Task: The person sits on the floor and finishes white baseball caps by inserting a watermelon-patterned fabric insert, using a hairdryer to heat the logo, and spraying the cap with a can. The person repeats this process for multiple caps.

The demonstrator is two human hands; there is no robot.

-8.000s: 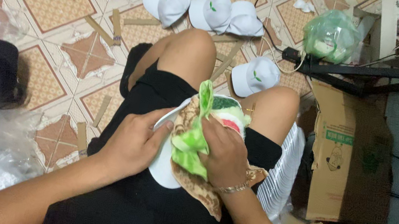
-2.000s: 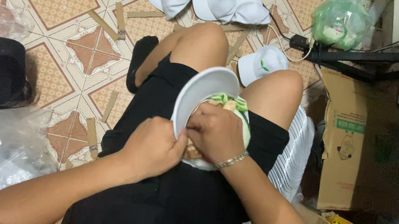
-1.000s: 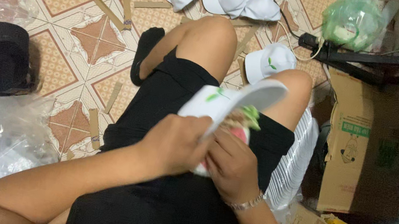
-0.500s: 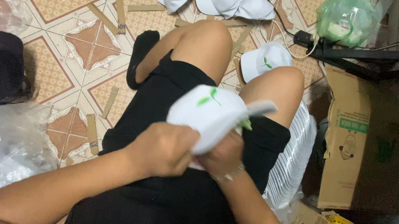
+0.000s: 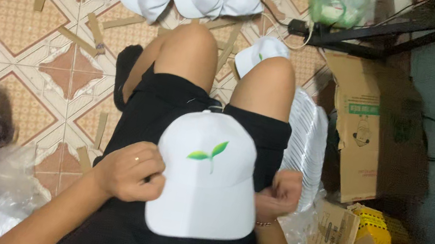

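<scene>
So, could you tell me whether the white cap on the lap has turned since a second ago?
Yes: the white cap now lies crown-up on the lap, leaf emblem showing.

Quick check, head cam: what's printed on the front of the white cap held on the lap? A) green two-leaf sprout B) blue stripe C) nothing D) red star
A: the white cap, held between the left hand and right hand, shows a small green sprout with two leaves on its front panel.

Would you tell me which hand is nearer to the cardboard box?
Right. The right hand grips the cap on the side facing the cardboard box; the left hand is beyond the cap.
</scene>
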